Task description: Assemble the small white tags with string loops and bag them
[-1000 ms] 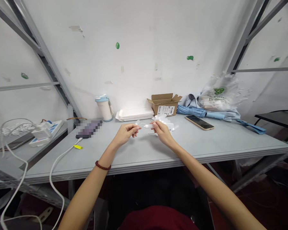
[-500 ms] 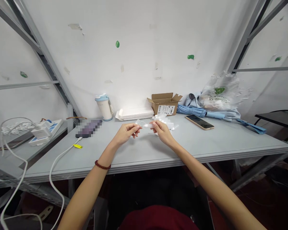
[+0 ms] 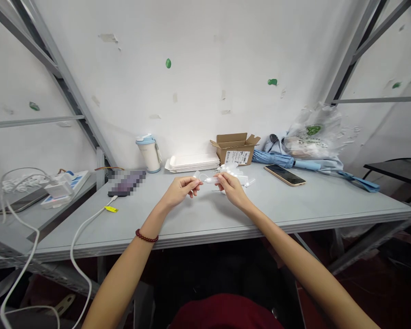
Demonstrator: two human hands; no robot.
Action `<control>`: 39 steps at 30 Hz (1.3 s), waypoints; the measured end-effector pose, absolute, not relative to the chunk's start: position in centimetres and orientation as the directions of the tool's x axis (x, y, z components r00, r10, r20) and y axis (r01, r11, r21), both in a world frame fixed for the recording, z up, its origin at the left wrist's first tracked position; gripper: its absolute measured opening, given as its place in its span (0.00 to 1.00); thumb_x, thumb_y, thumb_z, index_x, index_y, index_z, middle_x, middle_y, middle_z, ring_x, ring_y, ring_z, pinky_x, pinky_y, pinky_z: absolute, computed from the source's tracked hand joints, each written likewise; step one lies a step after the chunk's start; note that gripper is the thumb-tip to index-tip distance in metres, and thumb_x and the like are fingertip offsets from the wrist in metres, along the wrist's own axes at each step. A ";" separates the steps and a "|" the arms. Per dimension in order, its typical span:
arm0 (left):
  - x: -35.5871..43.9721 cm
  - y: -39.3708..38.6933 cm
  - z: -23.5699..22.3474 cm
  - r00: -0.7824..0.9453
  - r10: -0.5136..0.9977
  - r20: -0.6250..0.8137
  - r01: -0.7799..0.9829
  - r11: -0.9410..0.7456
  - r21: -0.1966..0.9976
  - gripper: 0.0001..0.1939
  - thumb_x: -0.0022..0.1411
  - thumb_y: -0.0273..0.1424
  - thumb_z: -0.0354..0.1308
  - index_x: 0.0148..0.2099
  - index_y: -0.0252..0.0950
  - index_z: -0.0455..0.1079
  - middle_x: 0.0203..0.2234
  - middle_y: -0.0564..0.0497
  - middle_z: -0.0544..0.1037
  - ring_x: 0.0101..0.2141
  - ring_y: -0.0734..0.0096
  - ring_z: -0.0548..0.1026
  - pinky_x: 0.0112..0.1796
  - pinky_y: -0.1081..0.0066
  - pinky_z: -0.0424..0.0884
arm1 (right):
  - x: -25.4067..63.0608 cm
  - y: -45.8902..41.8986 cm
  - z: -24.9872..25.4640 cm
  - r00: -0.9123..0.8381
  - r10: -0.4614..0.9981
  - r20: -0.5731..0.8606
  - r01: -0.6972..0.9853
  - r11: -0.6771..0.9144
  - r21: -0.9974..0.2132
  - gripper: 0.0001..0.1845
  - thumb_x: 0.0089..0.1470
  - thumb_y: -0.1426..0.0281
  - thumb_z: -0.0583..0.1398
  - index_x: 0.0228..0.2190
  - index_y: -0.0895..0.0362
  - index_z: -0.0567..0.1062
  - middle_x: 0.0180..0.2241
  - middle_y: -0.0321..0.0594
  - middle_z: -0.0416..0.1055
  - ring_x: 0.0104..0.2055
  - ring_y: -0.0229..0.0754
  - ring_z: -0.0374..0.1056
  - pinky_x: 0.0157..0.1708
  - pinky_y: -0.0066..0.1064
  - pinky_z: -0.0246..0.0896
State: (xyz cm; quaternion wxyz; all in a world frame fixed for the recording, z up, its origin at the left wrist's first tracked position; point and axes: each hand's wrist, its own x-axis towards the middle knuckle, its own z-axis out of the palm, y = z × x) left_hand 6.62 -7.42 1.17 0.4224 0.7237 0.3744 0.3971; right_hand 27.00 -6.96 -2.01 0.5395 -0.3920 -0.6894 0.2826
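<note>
My right hand (image 3: 230, 186), its fingers pinched, grips a small white plastic tube-like piece (image 3: 211, 180) that points toward my left. Facing it, my left hand (image 3: 184, 188) is closed in a pinch on the thin tip or cord at that piece's other end; the exact part is too small to make out. A thin white loop of cord rises between the hands, with a clear-white cap-like bit (image 3: 196, 174) just above my left fingertips. Behind my right hand lies a loose pile of similar white plastic pieces (image 3: 233, 169). Both hands hover over the grey table (image 3: 192, 219).
At the back stand a tumbler (image 3: 149, 154), stacked white trays or boxes (image 3: 193, 162) and an open cardboard box (image 3: 236, 150). To the right lie a phone (image 3: 285, 175), a blue umbrella (image 3: 277, 158) and a plastic bag (image 3: 313, 135). A white cable (image 3: 77, 256) hangs at the left.
Both hands keep nearly the same place and grip. The white piece between them has shifted very slightly; nothing else visibly differs.
</note>
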 end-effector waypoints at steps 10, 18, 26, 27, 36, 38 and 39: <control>6.6 -7.4 1.1 0.385 0.883 0.268 0.236 -0.375 0.897 0.18 0.55 0.44 0.58 0.31 0.32 0.73 0.22 0.52 0.72 0.24 0.75 0.68 0.27 0.72 0.66 | 26.8 -7.5 -1.9 -0.129 0.784 0.607 0.443 0.593 -0.672 0.16 0.60 0.60 0.48 0.33 0.56 0.70 0.26 0.38 0.69 0.28 0.39 0.64 0.32 0.30 0.57; 7.1 -8.0 1.3 0.384 0.882 0.273 0.304 -0.399 0.865 0.17 0.56 0.42 0.57 0.26 0.33 0.70 0.20 0.52 0.70 0.22 0.75 0.67 0.28 0.72 0.66 | 26.5 -7.5 -2.1 -0.170 0.767 0.619 0.484 0.612 -0.625 0.13 0.59 0.65 0.49 0.30 0.56 0.70 0.22 0.37 0.66 0.25 0.38 0.62 0.30 0.30 0.56; 7.0 -7.9 1.1 0.394 0.880 0.265 0.316 -0.401 0.860 0.16 0.56 0.40 0.56 0.26 0.32 0.69 0.19 0.53 0.70 0.22 0.75 0.67 0.27 0.73 0.64 | 26.6 -7.3 -2.2 -0.199 0.750 0.631 0.490 0.633 -0.599 0.13 0.59 0.66 0.50 0.29 0.57 0.71 0.22 0.36 0.66 0.24 0.36 0.60 0.29 0.28 0.55; 6.9 -7.9 1.1 0.395 0.882 0.259 0.314 -0.394 0.864 0.15 0.56 0.40 0.56 0.26 0.32 0.70 0.19 0.53 0.70 0.22 0.76 0.67 0.28 0.73 0.64 | 26.7 -7.3 -2.2 -0.205 0.744 0.635 0.487 0.641 -0.594 0.13 0.59 0.66 0.50 0.29 0.57 0.71 0.22 0.36 0.66 0.24 0.36 0.60 0.29 0.27 0.55; 6.7 -7.7 1.0 0.406 0.888 0.215 0.262 -0.339 0.904 0.13 0.55 0.37 0.57 0.28 0.30 0.72 0.19 0.53 0.71 0.21 0.76 0.68 0.28 0.73 0.65 | 26.7 -7.4 -2.0 -0.251 0.726 0.640 0.477 0.668 -0.571 0.12 0.59 0.68 0.50 0.30 0.58 0.72 0.22 0.36 0.67 0.24 0.36 0.61 0.29 0.27 0.55; 6.7 -7.6 1.0 0.411 0.890 0.197 0.252 -0.318 0.914 0.13 0.55 0.36 0.57 0.28 0.30 0.73 0.19 0.53 0.70 0.21 0.76 0.68 0.27 0.73 0.65 | 26.7 -7.3 -2.0 -0.257 0.722 0.643 0.476 0.673 -0.566 0.12 0.59 0.68 0.50 0.31 0.58 0.72 0.22 0.36 0.67 0.25 0.36 0.62 0.29 0.27 0.55; 6.6 -7.5 1.0 0.415 0.891 0.187 0.250 -0.309 0.918 0.13 0.55 0.36 0.57 0.28 0.30 0.73 0.18 0.53 0.70 0.20 0.76 0.69 0.27 0.73 0.65 | 26.7 -7.3 -2.0 -0.259 0.720 0.643 0.476 0.675 -0.564 0.12 0.59 0.68 0.50 0.31 0.58 0.72 0.22 0.36 0.67 0.25 0.36 0.62 0.30 0.27 0.56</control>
